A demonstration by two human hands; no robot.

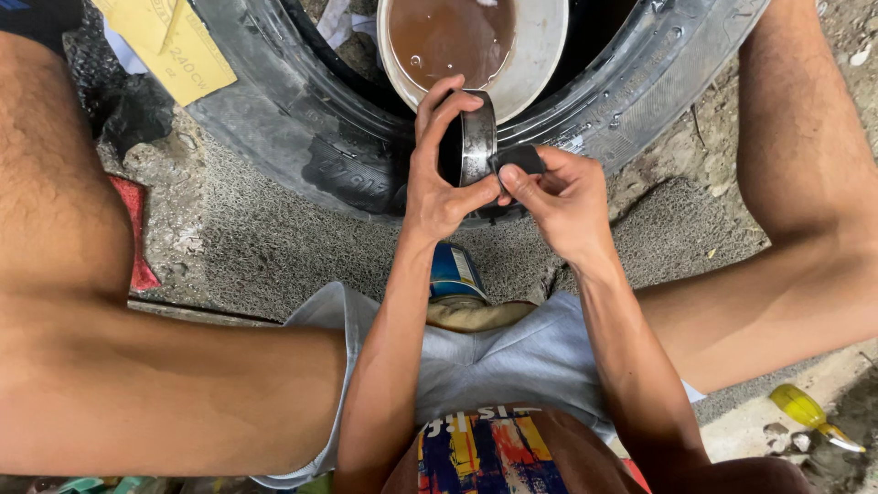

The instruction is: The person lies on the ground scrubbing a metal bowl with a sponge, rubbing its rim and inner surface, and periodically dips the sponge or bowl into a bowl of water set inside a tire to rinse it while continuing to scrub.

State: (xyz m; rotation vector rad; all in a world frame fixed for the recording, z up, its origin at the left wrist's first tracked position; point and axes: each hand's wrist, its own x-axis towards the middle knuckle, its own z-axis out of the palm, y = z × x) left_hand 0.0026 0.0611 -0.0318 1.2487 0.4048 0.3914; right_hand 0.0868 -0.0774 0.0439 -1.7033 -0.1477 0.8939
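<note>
My left hand [441, 174] grips a metal ring [477, 137], a short shiny band held upright on edge, with fingers curled over its top. My right hand [560, 197] presses a small dark piece of abrasive paper [521, 158] against the ring's outer side, pinched between thumb and fingers. Both hands hover over the near wall of a black tyre [338, 146] lying flat. Inside the tyre sits a white bowl [540, 46] of brown muddy water [448, 37], just beyond the ring.
A blue tin [455, 272] stands between my knees on grey carpet-like matting [247, 247]. Yellow sandpaper sheets [169, 41] lie at top left, a red cloth [135, 229] by my left leg. A yellow-handled screwdriver [809, 413] lies at lower right.
</note>
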